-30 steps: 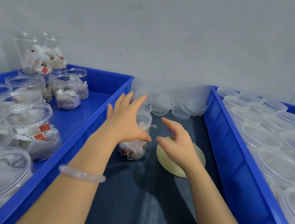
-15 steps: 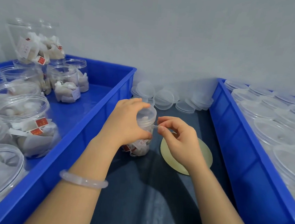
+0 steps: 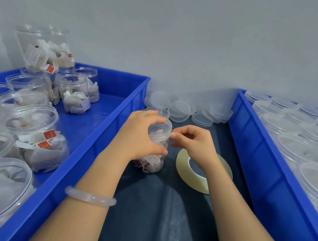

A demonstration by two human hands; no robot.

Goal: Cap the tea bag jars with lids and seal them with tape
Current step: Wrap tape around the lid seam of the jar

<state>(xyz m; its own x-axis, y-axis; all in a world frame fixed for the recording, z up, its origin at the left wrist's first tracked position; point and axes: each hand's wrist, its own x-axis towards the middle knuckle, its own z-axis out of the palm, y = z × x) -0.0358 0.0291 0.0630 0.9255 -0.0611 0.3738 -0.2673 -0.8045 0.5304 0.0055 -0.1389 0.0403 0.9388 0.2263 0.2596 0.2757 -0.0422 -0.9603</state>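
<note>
A small clear jar [image 3: 158, 139] of tea bags stands on the dark table between two blue bins, with a clear lid on top. My left hand [image 3: 139, 134] grips the jar around its upper part and lid. My right hand [image 3: 192, 142] pinches something thin, probably a tape end, against the jar's lid rim on the right side. A flat roll of clear yellowish tape [image 3: 184, 168] lies on the table just under my right wrist, partly hidden by it.
The left blue bin [image 3: 98, 140] holds several open jars of tea bags. The right blue bin [image 3: 252, 147] holds several capped jars. Loose clear lids [image 3: 180, 110] lie stacked at the back of the table against the grey wall.
Both hands came down onto the jar. My left hand closed around its top and my right hand closed into a pinch at the lid rim.
</note>
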